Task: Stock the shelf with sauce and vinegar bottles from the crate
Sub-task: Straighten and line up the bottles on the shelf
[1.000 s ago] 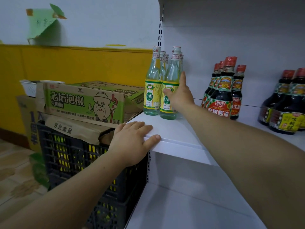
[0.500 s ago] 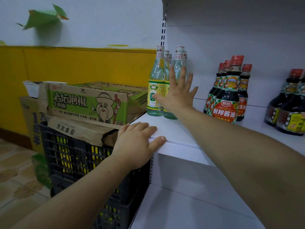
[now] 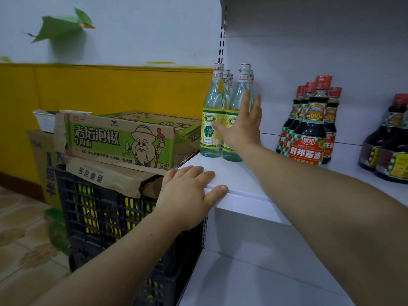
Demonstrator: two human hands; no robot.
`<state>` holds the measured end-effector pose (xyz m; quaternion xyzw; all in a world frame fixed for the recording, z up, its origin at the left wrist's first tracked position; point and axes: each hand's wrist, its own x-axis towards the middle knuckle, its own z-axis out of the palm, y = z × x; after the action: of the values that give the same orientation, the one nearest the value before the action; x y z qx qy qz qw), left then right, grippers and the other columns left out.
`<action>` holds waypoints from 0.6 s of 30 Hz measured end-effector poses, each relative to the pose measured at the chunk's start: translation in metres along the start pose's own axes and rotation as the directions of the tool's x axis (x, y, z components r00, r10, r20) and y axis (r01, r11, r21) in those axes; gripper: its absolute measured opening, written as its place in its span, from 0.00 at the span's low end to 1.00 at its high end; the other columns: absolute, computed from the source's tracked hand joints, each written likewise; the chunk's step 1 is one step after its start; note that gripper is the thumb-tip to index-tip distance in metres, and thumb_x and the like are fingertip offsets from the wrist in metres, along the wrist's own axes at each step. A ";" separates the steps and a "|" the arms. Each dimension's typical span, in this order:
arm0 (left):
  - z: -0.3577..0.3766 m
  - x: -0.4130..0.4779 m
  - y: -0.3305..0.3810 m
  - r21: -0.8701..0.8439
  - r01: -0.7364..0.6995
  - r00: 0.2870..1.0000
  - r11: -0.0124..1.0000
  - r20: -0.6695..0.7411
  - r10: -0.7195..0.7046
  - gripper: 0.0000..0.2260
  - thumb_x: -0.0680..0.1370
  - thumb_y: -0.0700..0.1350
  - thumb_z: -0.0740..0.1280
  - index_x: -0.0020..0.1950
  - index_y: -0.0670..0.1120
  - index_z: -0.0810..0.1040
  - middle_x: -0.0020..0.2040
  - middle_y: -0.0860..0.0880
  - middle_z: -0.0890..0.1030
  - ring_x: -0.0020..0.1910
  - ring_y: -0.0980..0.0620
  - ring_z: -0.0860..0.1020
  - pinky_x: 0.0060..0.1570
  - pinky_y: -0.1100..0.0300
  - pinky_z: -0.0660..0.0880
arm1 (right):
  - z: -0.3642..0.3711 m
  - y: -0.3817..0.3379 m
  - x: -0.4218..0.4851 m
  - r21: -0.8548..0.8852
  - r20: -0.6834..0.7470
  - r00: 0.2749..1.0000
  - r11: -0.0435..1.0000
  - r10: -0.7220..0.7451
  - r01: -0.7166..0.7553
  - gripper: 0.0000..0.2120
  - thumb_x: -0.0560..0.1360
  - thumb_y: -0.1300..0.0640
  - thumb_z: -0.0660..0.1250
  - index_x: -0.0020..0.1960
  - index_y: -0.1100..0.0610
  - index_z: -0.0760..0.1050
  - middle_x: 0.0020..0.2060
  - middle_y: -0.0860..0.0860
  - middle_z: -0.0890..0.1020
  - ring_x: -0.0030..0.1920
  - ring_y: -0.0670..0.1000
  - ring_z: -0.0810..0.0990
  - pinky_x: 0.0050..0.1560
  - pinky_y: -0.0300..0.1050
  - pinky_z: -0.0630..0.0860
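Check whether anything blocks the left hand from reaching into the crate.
Yes. A brown carton lies across the top of the crate, with a green box stacked on it. Together they cover the opening as far as the view shows. The left hand rests on the shelf corner beside them.

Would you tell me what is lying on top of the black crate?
A brown cardboard box lies on the crate, a green noodle carton stacked above. They cover its opening; only yellow shows through the lattice.
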<state>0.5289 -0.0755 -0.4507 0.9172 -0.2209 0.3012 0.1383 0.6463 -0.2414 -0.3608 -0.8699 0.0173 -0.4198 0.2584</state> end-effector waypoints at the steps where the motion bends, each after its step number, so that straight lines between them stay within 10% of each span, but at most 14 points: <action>1: 0.000 0.000 0.000 0.000 -0.001 1.000 1.000 0.000 0.001 0.35 0.70 0.70 0.38 0.68 0.59 0.69 0.68 0.57 0.70 0.69 0.56 0.62 0.64 0.58 0.47 | -0.002 0.005 0.004 0.100 0.000 0.996 0.991 0.088 -0.088 0.56 0.66 0.35 0.72 0.77 0.45 0.37 0.78 0.52 0.40 0.77 0.60 0.45 0.72 0.62 0.59; 9: 0.002 0.000 -0.001 -0.007 0.002 1.000 1.000 -0.018 -0.002 0.36 0.69 0.70 0.37 0.68 0.59 0.69 0.69 0.57 0.69 0.69 0.55 0.62 0.64 0.59 0.46 | 0.008 0.025 0.019 0.488 0.202 0.922 0.783 0.330 -0.386 0.54 0.63 0.37 0.76 0.77 0.49 0.48 0.69 0.53 0.71 0.66 0.58 0.72 0.66 0.57 0.71; 18: 0.005 0.000 -0.002 0.002 0.010 1.000 1.000 0.002 -0.010 0.35 0.70 0.70 0.39 0.68 0.59 0.70 0.69 0.57 0.70 0.69 0.55 0.63 0.63 0.59 0.46 | 0.000 0.021 0.010 0.476 0.227 0.915 0.782 0.333 -0.403 0.54 0.64 0.37 0.75 0.77 0.50 0.48 0.70 0.53 0.69 0.67 0.58 0.72 0.65 0.59 0.72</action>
<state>0.5319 -0.0754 -0.4548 0.9188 -0.2161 0.2997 0.1388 0.6565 -0.2621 -0.3627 -0.7744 0.0577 -0.2925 0.5581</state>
